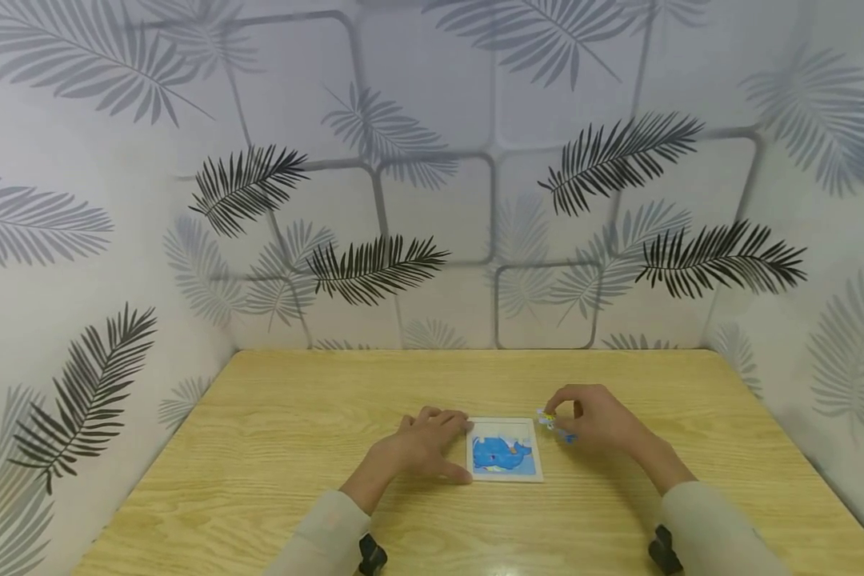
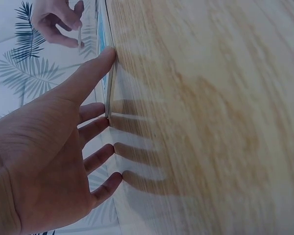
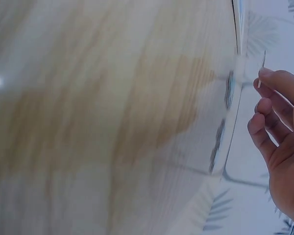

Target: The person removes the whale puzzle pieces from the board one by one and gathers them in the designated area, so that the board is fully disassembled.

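A square, white-framed jigsaw puzzle (image 1: 504,452) lies flat on the table, showing a blue whale, with a pale band along the top of its picture. At its left side my left hand (image 1: 423,446) rests with fingers spread, the thumb touching the near left corner and a fingertip the far left one. Just right of the frame, my right hand (image 1: 596,418) pinches a small colourful puzzle piece (image 1: 545,418) between thumb and finger, above the table. The piece appears edge-on as a thin sliver (image 3: 263,61) in the right wrist view. A blue piece (image 1: 569,438) shows below the right hand, partly hidden.
The wood-grain table (image 1: 317,400) reaches back to a wall (image 1: 432,208) with leaf patterns, and similar walls stand at both sides. Dark wrist straps (image 1: 372,554) show at the sleeves.
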### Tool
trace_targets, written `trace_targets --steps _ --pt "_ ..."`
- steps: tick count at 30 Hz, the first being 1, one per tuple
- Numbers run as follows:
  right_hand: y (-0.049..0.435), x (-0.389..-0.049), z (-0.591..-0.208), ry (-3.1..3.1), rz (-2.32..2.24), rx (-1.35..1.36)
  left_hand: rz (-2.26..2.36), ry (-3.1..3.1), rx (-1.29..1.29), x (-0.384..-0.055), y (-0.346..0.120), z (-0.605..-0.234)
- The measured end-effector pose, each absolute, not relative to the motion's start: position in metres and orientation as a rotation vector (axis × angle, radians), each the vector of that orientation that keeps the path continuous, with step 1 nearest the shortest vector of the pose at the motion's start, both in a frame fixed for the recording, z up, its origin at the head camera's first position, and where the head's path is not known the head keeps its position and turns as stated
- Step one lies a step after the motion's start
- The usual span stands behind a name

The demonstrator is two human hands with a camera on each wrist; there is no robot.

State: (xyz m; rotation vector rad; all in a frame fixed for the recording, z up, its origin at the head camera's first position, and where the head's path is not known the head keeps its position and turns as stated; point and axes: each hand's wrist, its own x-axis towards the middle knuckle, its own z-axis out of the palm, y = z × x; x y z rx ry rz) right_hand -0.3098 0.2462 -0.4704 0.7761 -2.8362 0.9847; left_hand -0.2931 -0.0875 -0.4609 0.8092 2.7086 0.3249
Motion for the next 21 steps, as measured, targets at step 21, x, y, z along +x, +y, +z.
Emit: trace_targets --steps 21 --pt "0.35 -0.292 -0.48 -2.928 0.937 0.497 0.336 2.713 0.829 -0.303 -0.09 -0.477"
